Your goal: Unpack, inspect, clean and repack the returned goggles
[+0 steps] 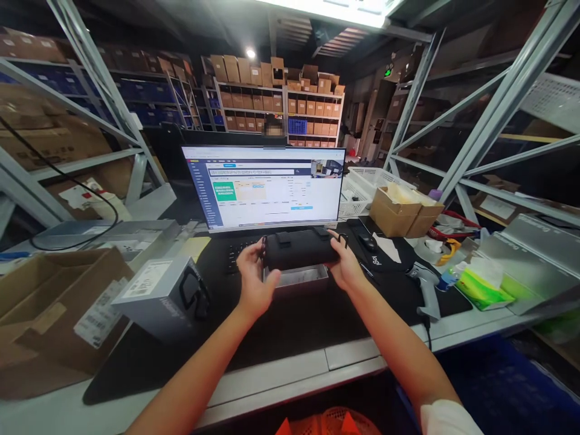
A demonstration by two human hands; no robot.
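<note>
Both hands hold a black oblong case [301,249] with two tabs along its upper edge, raised in front of the monitor. My left hand [256,275] has its fingers behind the case's left end, with the thumb apart. My right hand [343,264] grips the right end, where a small dark loop sticks out. Just below the case an open shallow box [302,277] with a pale interior lies on the black mat [290,332], partly hidden. A grey product box [158,302] with a goggles picture and a white label stands to the left.
An open cardboard carton [58,320] sits at far left. Behind the case are a keyboard [234,257] and a lit monitor [272,193]. On the right are a mouse [368,241], a barcode scanner [426,290], a green tissue pack [484,287] and a small cardboard box [394,211].
</note>
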